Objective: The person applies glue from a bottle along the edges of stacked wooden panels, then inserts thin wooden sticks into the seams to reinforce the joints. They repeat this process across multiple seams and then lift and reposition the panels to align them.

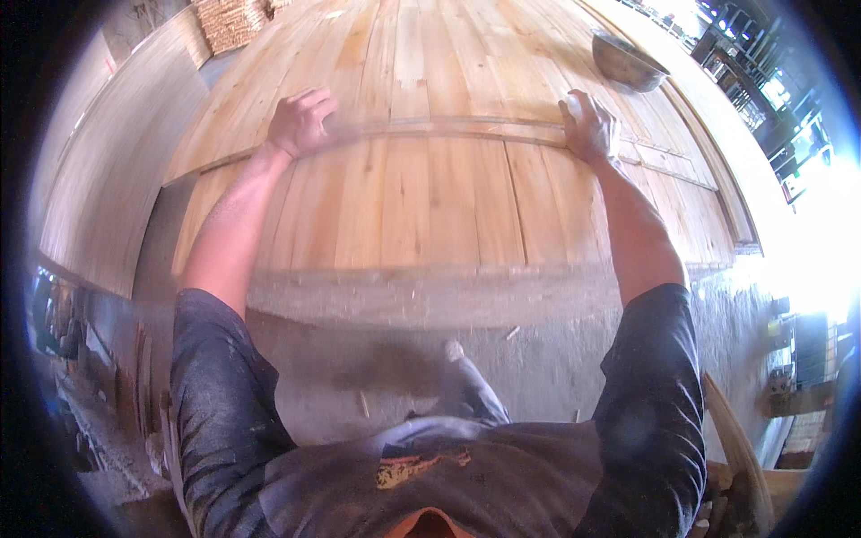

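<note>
A: Status of the hands?

B: Left hand (300,123) and right hand (590,125), set wide apart, both close on a thin wooden strip (448,128) lying across the plank surface (404,206) between them, likely to steady its length.

A: Surroundings?

B: Metal bowl (626,61) just beyond the right hand.

Long thin pale wooden strip (448,130), lying flat crosswise on the plank surface, motion-blurred, both ends held

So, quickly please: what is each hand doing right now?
Left hand: closed on the long thin wooden strip, palm down.
Right hand: closed on the same strip, further along.
</note>
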The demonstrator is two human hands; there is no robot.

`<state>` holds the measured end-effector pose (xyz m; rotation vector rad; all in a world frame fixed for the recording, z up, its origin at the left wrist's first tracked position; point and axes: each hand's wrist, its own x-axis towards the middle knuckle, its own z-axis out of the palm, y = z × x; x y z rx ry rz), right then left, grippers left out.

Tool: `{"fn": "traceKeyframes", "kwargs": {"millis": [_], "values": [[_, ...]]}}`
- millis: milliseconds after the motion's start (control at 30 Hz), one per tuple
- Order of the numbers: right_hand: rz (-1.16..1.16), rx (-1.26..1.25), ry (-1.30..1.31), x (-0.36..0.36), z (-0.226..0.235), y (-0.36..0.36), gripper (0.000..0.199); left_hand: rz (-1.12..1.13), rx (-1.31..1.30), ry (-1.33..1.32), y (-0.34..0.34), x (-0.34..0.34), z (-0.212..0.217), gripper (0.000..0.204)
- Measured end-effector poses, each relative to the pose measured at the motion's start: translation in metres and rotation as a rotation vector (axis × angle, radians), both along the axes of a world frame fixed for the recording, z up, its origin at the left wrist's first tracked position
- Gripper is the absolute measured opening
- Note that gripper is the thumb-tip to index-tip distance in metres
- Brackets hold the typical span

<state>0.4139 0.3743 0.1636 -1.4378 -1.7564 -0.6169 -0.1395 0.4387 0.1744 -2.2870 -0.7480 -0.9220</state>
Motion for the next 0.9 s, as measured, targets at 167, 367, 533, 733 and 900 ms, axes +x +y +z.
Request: {"fn": "traceKeyframes", "kwargs": {"millis": [167,367,533,733,900], "values": [[-0.045,-0.035,-0.011,0.045,-0.013,0.058,0.027,-0.012,0.005,-0.044,0.067,0.047,-0.019,0.066],[-0.170,-0.201,0.007,0.084,-0.029,0.098,0.029,0.021,-0.099,-0.025,0.117,0.093,-0.047,0.068],[-0.198,-0.217,0.034,0.103,-0.024,0.162,0.030,0.065,-0.142,-0.027,0.177,0.116,-0.039,0.070],[-0.180,-0.205,0.040,0.122,-0.035,0.193,0.031,-0.041,-0.068,-0.102,0.205,0.126,-0.048,0.068],[-0.183,-0.208,0.026,0.124,-0.041,0.198,0.032,0.085,-0.230,-0.042,0.196,0.127,-0.045,0.065]]}}
